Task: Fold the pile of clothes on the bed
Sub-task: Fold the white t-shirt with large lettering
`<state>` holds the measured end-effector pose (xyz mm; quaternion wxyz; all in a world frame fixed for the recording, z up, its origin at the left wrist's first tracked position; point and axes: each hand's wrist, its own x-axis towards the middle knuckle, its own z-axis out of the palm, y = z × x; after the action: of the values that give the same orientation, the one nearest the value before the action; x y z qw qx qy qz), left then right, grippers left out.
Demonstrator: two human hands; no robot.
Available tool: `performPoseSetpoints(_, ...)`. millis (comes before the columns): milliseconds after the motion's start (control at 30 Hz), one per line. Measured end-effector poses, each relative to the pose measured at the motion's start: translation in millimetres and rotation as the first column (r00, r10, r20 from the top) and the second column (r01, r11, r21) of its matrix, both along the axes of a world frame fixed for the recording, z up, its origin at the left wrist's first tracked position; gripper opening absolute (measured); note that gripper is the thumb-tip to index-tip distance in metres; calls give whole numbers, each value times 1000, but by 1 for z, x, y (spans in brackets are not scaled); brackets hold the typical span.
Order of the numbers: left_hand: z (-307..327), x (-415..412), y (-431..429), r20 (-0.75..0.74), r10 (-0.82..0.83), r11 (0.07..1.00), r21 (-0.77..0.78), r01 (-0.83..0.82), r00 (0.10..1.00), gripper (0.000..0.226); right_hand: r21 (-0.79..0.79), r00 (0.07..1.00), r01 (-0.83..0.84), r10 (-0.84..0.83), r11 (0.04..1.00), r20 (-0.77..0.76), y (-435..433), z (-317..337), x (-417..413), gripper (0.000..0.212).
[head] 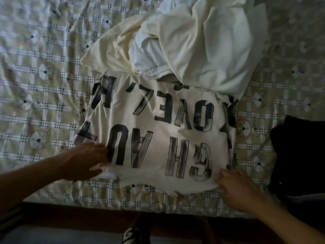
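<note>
A cream T-shirt with large black letters (154,138) lies spread flat near the bed's front edge, its print upside down to me. My left hand (86,161) grips its near left edge, fingers closed over the cloth. My right hand (237,189) rests on its near right corner, fingers curled onto the fabric. Behind the shirt lies a heap of cream and white clothes (190,44), with an elastic waistband showing at its front.
The bed is covered by a checked, patterned sheet (44,76). A dark garment (299,155) lies at the right edge of the bed. The bed's front edge runs below my hands, with a dark floor and a black-and-white shoe (135,235) beneath.
</note>
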<state>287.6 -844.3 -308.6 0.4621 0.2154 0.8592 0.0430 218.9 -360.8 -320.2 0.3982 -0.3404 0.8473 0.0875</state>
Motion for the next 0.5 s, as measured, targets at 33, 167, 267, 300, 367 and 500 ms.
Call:
performPoseSetpoints(33,1,-11,1,-146,145,987,94,-132,979,16,4,989,140,-140,990,49,-5,1,-12,11)
performPoseSetpoints(167,-10,-87,2,-535,705,694,387,-607,466,16,-429,667,689,-743,584,60,-39,13,-81,22)
performPoseSetpoints(267,-23,-144,7,-353,934,201,407,-891,50,62,-450,309,874,-924,183,224,-66,8,-133,37)
performPoseSetpoints(300,-26,-157,11,-285,957,67,410,-910,-59,70,-405,207,911,-934,76,290,-74,4,-147,47)
performPoseSetpoints(367,-30,-176,19,-185,959,-126,403,-907,-216,69,-317,1,936,-898,-154,439,-86,-4,-166,63)
performPoseSetpoints(500,-27,-191,15,-98,974,-153,380,-912,-205,26,-91,-288,869,-646,-486,707,-92,-19,-192,49)
